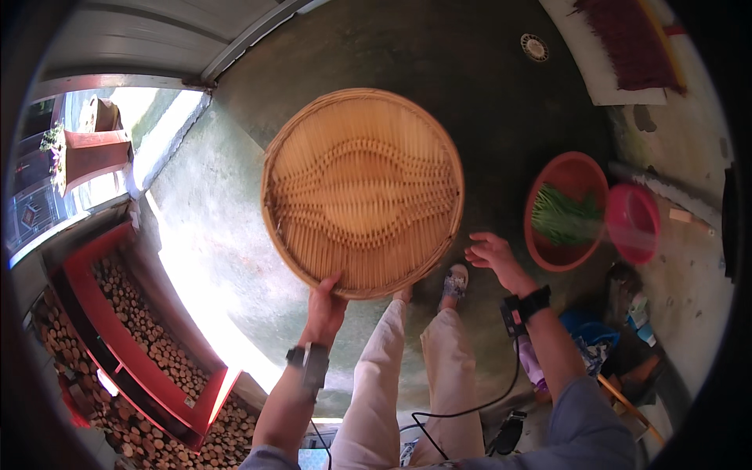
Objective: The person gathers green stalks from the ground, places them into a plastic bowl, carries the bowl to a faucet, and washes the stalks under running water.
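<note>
A round woven bamboo tray with a raised rim hangs before me above the floor. My left hand grips its near rim, the thumb lying over the edge on the inner side; the other fingers are hidden beneath it. Nothing lies on the weave. To the right of the tray is my right hand, its fingers apart and holding nothing, a small gap away from the rim. A black strapped device sits on each wrist, and a black cable runs from the right one.
On the right, an orange-red basin holds green leafy stalks, beside a pink basin near the wall. Stacked cut logs and a red wooden frame stand at lower left. A floor drain lies at the far right. Planters stand outside the doorway.
</note>
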Tool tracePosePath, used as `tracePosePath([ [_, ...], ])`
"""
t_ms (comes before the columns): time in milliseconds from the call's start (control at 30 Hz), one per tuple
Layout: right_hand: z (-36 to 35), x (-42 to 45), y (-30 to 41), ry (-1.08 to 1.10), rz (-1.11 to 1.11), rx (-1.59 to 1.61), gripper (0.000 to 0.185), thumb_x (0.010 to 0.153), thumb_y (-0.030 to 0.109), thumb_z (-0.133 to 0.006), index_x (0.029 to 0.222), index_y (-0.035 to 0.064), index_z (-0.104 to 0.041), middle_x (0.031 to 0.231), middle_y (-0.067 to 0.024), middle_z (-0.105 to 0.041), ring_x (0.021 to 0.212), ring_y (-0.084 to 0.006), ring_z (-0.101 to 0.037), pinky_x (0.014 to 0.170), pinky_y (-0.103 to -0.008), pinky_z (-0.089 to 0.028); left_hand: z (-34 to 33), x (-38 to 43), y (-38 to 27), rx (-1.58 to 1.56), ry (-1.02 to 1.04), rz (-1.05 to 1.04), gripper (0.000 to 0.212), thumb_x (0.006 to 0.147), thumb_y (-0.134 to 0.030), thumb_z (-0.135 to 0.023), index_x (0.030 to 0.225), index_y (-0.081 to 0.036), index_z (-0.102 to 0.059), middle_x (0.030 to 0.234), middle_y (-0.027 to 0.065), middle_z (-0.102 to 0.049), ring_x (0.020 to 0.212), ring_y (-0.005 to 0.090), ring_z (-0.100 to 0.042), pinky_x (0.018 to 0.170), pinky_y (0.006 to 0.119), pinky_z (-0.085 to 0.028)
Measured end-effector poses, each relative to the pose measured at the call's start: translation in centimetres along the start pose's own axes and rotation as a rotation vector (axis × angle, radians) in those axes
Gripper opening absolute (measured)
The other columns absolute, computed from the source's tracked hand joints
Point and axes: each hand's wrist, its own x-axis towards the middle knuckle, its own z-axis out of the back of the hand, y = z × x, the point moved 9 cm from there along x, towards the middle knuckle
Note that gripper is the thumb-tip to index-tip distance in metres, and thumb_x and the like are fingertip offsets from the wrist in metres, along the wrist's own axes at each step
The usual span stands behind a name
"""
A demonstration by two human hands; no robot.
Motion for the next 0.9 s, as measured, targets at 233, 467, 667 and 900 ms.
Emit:
tracePosePath([
  [233, 3.9, -13.5, -0.1, 0.074, 0.093, -0.563, 0.023, 0.081, 0.009, -0.064, 0.102, 0.0006, -0.057, 0.087, -0.0063, -0.063, 0.078, -0.0127, -0.061, 0.07, -0.0275, -0.049, -3.1, 8.8, 4.8, 0.002, 0.049, 0.05, 0.044, 0.082, -0.007, -0.062, 0.123, -0.005, -0.047, 0.117, 0.0063, -0.055, 0.106, 0.0226, -0.054, 0.09, 0.039, -0.045],
  [467, 7.7, -22.1, 8.8, -0.001, 0.161, -1.112, 0.025, 0.074, 0.01, -0.065, 0.097, 0.0032, -0.058, 0.09, -0.0117, -0.06, 0.082, -0.0256, -0.06, 0.072, -0.0359, -0.048, -1.7, 8.9, 7.3, 0.05, 0.009, 0.117, 0.048, 0.081, -0.024, -0.067, 0.121, -0.011, -0.044, 0.12, 0.0054, -0.052, 0.11, 0.0234, -0.05, 0.094, 0.04, -0.042],
  [667, 5.3, -24.1, 13.7, 0.006, 0.599, -1.748, 0.019, 0.063, 0.011, -0.059, 0.081, 0.0093, -0.056, 0.083, -0.0084, -0.052, 0.085, -0.0272, -0.052, 0.071, -0.0396, -0.043, -0.4, 4.1, 7.1, 0.236, 0.049, 0.191, 0.049, 0.088, -0.035, -0.056, 0.129, -0.015, -0.038, 0.128, 0.0087, -0.048, 0.116, 0.025, -0.048, 0.097, 0.039, -0.04],
  [900, -1.0, -26.0, -2.6, 0.404, 0.597, -1.587, 0.016, 0.07, 0.023, -0.058, 0.081, 0.0116, -0.058, 0.085, -0.004, -0.054, 0.086, -0.0214, -0.055, 0.072, -0.0382, -0.045, -1.6, 3.0, 9.7, 0.278, 0.116, 0.246, 0.053, 0.088, -0.022, -0.056, 0.134, -0.01, -0.032, 0.127, 0.0167, -0.049, 0.111, 0.0276, -0.053, 0.093, 0.038, -0.043],
])
